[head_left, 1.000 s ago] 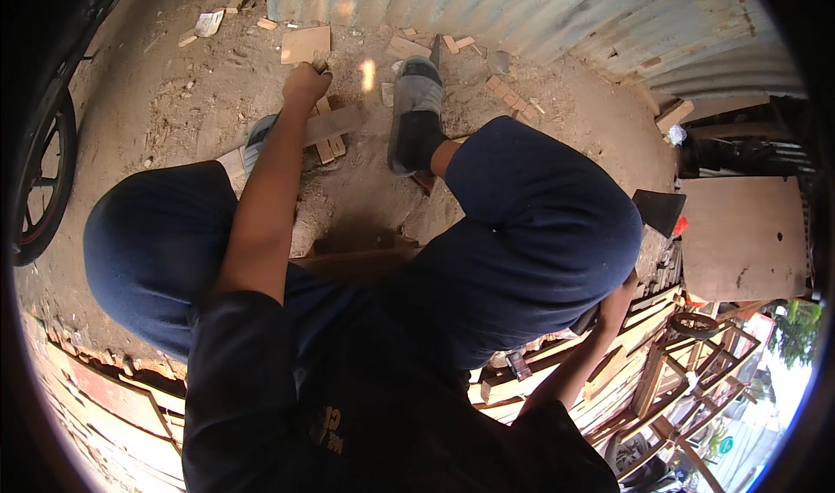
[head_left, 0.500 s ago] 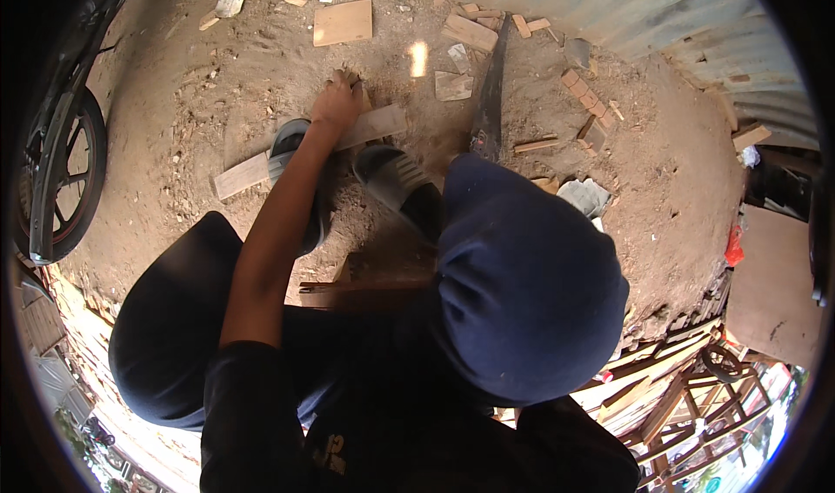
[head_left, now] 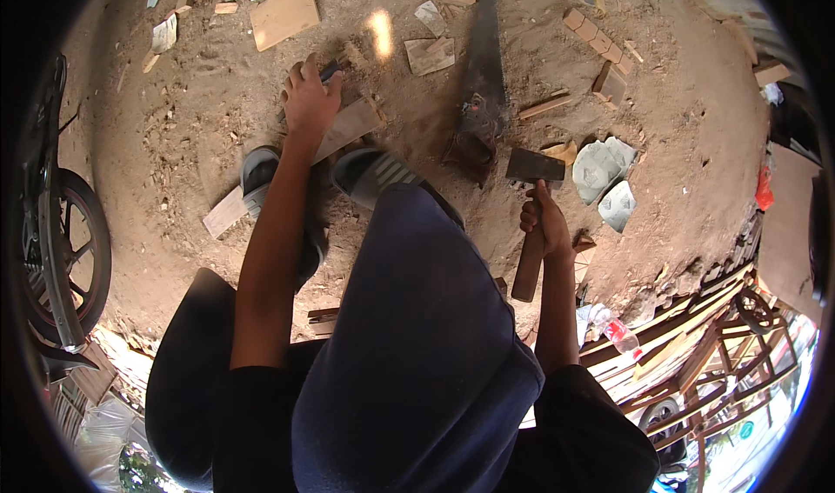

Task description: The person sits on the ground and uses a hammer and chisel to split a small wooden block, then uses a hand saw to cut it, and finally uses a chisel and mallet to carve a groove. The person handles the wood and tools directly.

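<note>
My right hand is closed round the wooden handle of a hammer with a dark, blocky head, held up beside my knee. My left hand reaches down by the far end of a narrow wooden board. Its fingers curl over a small dark object that shows beside the thumb; its kind is mostly hidden. The board lies on the dirt, running under my sandalled feet. Between the board and the hammer, a handsaw with a dark blade rests on the ground.
Flat wood pieces and offcuts are scattered ahead. Grey crumpled sheets lie right of the hammer. A motorcycle wheel stands at left. Stacked timber and a plastic bottle are at lower right.
My right hand has come into view holding the hammer. My left hand has shifted slightly left, and the dark object beside its thumb shows more. My right knee has swung inward, uncovering the saw's handle.
</note>
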A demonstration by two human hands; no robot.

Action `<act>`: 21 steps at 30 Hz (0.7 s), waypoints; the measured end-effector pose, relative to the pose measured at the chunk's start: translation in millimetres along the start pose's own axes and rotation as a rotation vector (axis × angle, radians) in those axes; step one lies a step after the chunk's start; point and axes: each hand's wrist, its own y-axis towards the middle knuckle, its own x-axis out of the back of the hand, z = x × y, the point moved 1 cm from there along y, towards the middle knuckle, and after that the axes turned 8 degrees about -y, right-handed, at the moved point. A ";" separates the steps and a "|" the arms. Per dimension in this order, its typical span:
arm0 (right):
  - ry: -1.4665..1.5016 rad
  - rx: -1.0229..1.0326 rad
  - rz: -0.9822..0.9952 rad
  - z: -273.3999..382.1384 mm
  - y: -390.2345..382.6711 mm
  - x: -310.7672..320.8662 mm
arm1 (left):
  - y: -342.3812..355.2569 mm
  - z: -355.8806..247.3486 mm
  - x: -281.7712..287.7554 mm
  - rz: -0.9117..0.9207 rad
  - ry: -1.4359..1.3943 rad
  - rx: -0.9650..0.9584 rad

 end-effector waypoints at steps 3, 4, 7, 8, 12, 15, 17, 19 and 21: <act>-0.216 0.146 -0.028 36.5 -33.6 -24.9 | -29.5 14.6 2.1 -0.106 -0.110 0.049; -0.233 0.176 0.007 48.3 -39.0 -34.9 | -42.3 30.1 -3.0 -0.126 -0.133 0.067; -0.283 0.206 0.050 69.8 -35.4 -74.3 | -44.5 29.3 -6.7 -0.183 -0.175 0.047; -0.376 0.212 0.083 75.2 -34.4 -87.2 | -44.3 25.9 -4.8 -0.201 -0.179 0.037; -0.452 0.189 0.209 81.9 -15.1 -121.4 | -44.8 21.8 -0.7 -0.217 -0.167 0.081; -0.208 0.197 0.191 76.3 8.3 -145.9 | -47.3 27.6 -1.5 -0.215 -0.199 0.116; -0.124 0.188 0.158 65.6 16.4 -162.3 | -47.8 32.1 -7.3 -0.229 -0.231 0.143; -0.143 0.131 0.150 54.2 20.2 -176.7 | -47.1 33.2 -9.4 -0.225 -0.238 0.153; -0.321 -0.002 0.325 49.1 18.7 -183.7 | -44.5 31.4 -11.0 -0.225 -0.242 0.168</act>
